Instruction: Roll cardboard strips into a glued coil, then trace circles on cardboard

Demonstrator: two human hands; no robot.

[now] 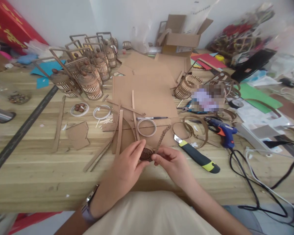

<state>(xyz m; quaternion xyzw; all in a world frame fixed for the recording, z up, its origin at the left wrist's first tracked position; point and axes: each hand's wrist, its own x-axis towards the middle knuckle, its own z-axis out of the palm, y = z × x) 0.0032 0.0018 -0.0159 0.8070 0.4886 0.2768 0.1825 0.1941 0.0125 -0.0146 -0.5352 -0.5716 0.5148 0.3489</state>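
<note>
Between both hands is a brown corrugated cardboard coil (146, 154), whose loose strip end (164, 134) sticks up toward the upper right. My left hand (129, 160) is closed around the coil's left side, fingers over the top and thumb below. At the coil's right edge, my right hand (171, 161) pinches the strip between thumb and fingers. Just beyond the hands lie a pale ring (147, 127), a pen (152, 117) and a brown cardboard sheet (147, 88). Right of my right hand rests a utility knife (197, 155) with its blade showing.
A blue glue gun (222, 130) with looping cables lies at the right. Several small lantern-like baskets (90, 81) with handles stand at the back left. Cardboard strips (120, 132), a ring of brown beads (79, 109) and another basket (187, 86) lie about. A cardboard box (182, 40) stands behind.
</note>
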